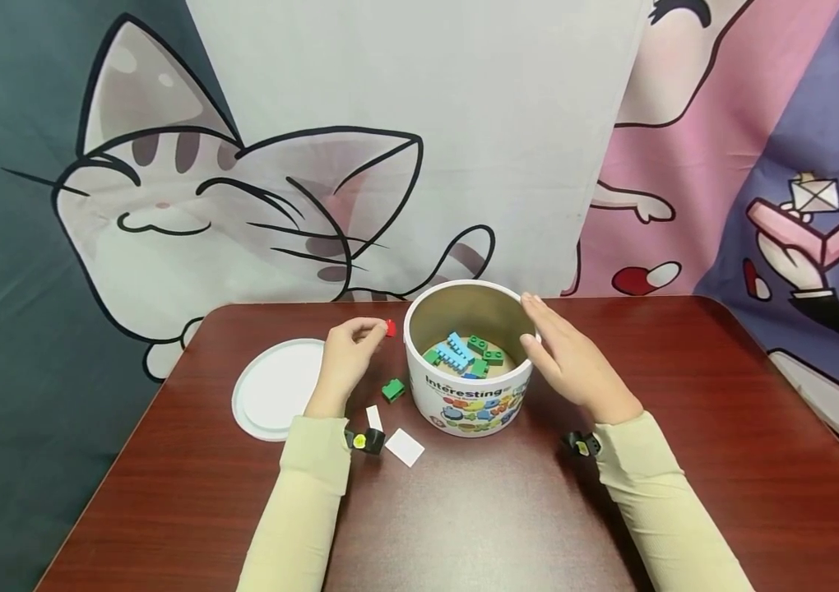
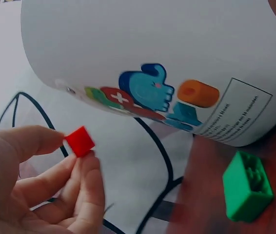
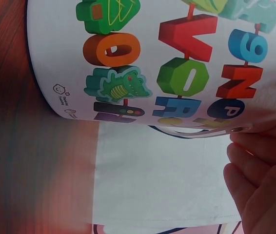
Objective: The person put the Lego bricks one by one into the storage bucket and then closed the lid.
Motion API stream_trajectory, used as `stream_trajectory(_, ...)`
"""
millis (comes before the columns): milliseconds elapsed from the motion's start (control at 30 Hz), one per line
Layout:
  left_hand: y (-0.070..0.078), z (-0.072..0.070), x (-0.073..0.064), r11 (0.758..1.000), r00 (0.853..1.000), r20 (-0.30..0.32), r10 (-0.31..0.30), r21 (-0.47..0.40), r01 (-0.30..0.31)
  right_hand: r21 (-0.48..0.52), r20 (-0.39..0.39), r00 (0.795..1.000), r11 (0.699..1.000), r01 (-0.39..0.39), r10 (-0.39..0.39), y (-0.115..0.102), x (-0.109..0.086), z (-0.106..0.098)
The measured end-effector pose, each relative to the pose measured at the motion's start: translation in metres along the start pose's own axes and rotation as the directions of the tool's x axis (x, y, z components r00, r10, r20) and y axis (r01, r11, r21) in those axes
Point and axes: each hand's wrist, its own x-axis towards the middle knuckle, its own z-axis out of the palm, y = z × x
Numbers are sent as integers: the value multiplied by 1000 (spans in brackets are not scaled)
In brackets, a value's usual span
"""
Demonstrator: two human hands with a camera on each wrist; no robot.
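Observation:
Between thumb and fingertips, my left hand [image 1: 345, 362] pinches a small red building block [image 2: 80, 141], held up just left of a white round bucket [image 1: 471, 407]. My right hand [image 1: 575, 362] rests against the bucket's right side, its fingers extended along the rim and the thumb at the edge. In the right wrist view the fingers [image 3: 255, 165] lie beside the printed wall, near the handle. Light blue bricks [image 1: 453, 355] and green bricks [image 1: 492, 357] lie inside on the bottom. A green brick [image 1: 393, 390] sits on the table, left of the bucket.
A white round lid [image 1: 264, 395] lies flat on the brown table [image 1: 479, 518], left of my left hand. Two white paper pieces, a larger one [image 1: 405, 446] and a narrow one [image 1: 374, 418], lie in front of the bucket. Behind the table hangs a cartoon-printed cloth [image 1: 508, 123].

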Motion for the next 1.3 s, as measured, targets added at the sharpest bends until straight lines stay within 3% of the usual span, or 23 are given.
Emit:
stream_trajectory(167,9,0,-4,995,992,-87,97,22,-95,0,2,1000,1000,-5,5,0,0,0)
stream_trajectory(333,22,1,-9,987,977,-136,162,22,-161,1,2,1000,1000,-4,4,0,1,0)
stream_trajectory(567,40,8,-20,953,948,-113,298,-21,-302,1,-5,1000,1000,2,-2,0,3,0)
stream_trajectory(767,42,18,-27,896,898,-49,438,-56,-441,5,-10,1000,1000,4,-4,0,2,0)
stream_trajectory(933,42,23,-30,848,848,-15,529,5,-529,13,-5,1000,1000,0,0,0,2,2)
stream_trajectory(1133,42,26,-30,772,779,62,624,100,-627,8,-8,1000,1000,5,-5,-1,1,1)
stream_trajectory(1200,41,26,-30,758,766,79,638,109,-643,9,-8,1000,1000,5,-5,-1,1,1)
stream_trajectory(1300,40,24,-29,753,759,89,644,96,-651,11,-2,1000,1000,-3,3,-1,1,0)
